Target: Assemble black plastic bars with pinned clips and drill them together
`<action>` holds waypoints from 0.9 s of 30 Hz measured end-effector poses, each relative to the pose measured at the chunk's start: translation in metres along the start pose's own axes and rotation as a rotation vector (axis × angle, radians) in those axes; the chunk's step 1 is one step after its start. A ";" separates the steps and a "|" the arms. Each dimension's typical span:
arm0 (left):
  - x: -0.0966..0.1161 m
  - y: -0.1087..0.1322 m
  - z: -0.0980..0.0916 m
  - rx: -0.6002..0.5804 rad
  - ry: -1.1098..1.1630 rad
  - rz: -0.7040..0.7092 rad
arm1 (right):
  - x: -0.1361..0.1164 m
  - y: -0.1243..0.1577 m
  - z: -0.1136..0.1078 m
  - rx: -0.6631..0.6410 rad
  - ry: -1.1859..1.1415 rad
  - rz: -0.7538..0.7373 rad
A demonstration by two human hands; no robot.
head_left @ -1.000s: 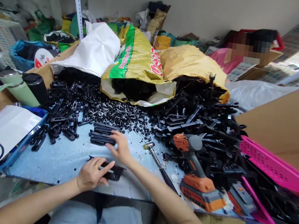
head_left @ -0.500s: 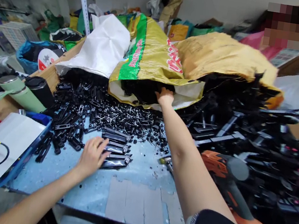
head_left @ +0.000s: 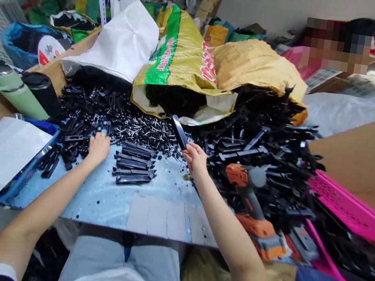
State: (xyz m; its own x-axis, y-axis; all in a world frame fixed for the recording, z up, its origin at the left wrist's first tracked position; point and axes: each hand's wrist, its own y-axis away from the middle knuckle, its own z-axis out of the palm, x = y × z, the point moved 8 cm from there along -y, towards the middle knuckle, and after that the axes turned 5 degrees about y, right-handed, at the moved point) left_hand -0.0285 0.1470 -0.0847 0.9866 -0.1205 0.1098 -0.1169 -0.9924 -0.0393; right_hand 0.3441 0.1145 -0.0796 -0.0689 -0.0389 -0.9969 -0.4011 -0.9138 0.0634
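My right hand (head_left: 196,160) pinches a long, flat, glossy black bar (head_left: 179,131) by its near end. The bar tilts up and away, below the mouth of the green-and-yellow sack (head_left: 188,56). On the left, my left hand (head_left: 99,148) is at the edge of a pile of small black slotted parts (head_left: 87,116), fingers curled together. What its fingertips hold, if anything, is hidden. Between the hands lies a column of several black jointed pieces (head_left: 135,164) on the blue tabletop (head_left: 94,197). Small black-and-silver pins (head_left: 147,129) are heaped behind them.
An orange-and-grey cordless power tool (head_left: 250,201) lies right of my right forearm, beside a large heap of black parts (head_left: 288,151). A pink basket (head_left: 357,208) stands far right. White (head_left: 124,42) and tan (head_left: 258,66) sacks line the back. Left are a blue tray (head_left: 32,173) and tumblers (head_left: 22,92).
My right hand has come out of the green-and-yellow sack with the black bar. My left hand has moved from the row of jointed pieces left to the slotted parts. The view has shifted.
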 end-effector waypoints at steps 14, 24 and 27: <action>0.049 0.103 -0.088 0.440 0.634 0.369 | 0.027 0.205 -0.005 -0.625 1.228 -0.592; 0.097 0.160 0.011 -0.037 0.589 0.394 | 0.011 0.206 0.058 -0.917 0.933 -0.669; 0.102 0.166 -0.001 -0.033 0.915 0.387 | 0.022 0.198 0.062 -0.686 0.526 -0.275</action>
State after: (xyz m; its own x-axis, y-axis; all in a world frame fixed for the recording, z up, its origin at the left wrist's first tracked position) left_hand 0.0523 -0.0297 -0.0785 0.4136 -0.3958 0.8199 -0.4289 -0.8791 -0.2080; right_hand 0.2061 -0.0422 -0.0864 0.4422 0.1903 -0.8765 0.3024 -0.9516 -0.0540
